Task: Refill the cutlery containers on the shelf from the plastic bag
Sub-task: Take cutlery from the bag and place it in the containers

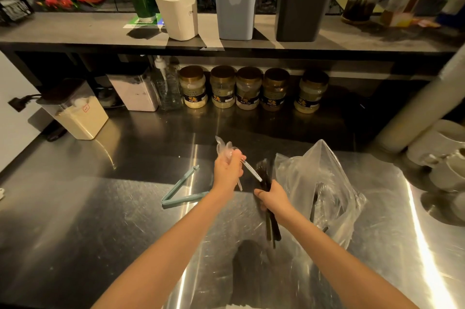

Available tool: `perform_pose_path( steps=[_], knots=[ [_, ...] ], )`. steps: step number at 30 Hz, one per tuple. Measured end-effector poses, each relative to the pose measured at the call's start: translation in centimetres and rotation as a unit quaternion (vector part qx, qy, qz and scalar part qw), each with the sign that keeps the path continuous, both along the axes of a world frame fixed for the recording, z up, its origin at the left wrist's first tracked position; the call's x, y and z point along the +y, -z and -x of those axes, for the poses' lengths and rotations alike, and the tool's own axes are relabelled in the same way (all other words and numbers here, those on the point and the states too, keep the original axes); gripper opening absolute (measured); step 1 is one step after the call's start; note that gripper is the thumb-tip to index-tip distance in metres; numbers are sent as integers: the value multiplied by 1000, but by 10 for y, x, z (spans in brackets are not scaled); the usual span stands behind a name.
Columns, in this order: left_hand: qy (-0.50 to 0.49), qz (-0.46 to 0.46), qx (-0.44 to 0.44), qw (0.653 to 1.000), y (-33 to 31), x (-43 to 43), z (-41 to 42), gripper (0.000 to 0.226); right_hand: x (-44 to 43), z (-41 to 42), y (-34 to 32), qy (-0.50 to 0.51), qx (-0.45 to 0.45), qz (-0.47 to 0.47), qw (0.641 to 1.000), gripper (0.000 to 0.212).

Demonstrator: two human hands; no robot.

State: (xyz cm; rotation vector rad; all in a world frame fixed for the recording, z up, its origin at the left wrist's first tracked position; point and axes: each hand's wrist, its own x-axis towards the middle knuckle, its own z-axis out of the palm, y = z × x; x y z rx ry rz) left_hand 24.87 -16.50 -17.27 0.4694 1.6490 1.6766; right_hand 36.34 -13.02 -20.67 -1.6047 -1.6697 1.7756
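My left hand (pixel 226 170) grips a small bunch of clear plastic cutlery (pixel 225 149) above the steel counter. Just right of it, my right hand (pixel 271 198) holds a bunch of black wrapped cutlery (pixel 264 172), its handles pointing down towards me. The clear plastic bag (pixel 322 183) lies crumpled on the counter right of my right hand, with more dark cutlery inside. On the shelf above stand a white container (pixel 180 14), a light blue container (pixel 235 4) and a dark grey container (pixel 302 4); the blue and grey ones hold cutlery.
A teal bag clip (pixel 181 190) lies open on the steel counter (pixel 100 220) left of my hands. Several jars (pixel 249 88), a pump bottle (pixel 166 84) and storage boxes (pixel 78 112) stand under the shelf. White cups (pixel 442 155) sit at the right edge.
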Motion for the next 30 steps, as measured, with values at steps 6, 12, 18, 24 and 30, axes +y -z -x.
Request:
perform_pose_path(
  steps=[6, 12, 18, 24, 30],
  knots=[
    [20, -56, -49, 997, -13, 4, 15, 8, 2, -3, -7, 129, 269, 292, 909, 11],
    [64, -70, 38, 995, -11, 9, 10, 8, -3, 5, -16, 153, 330, 395, 844, 24],
    [93, -34, 118, 988, -6, 2, -4, 21, -4, 13, -29, 145, 289, 388, 863, 23],
    [96, 17, 63, 993, -1, -1, -14, 11, -5, 16, -34, 159, 283, 340, 882, 16],
    [60, 55, 31, 996, -4, 3, -13, 35, -1, 14, -35, 158, 257, 314, 900, 15]
  ],
)
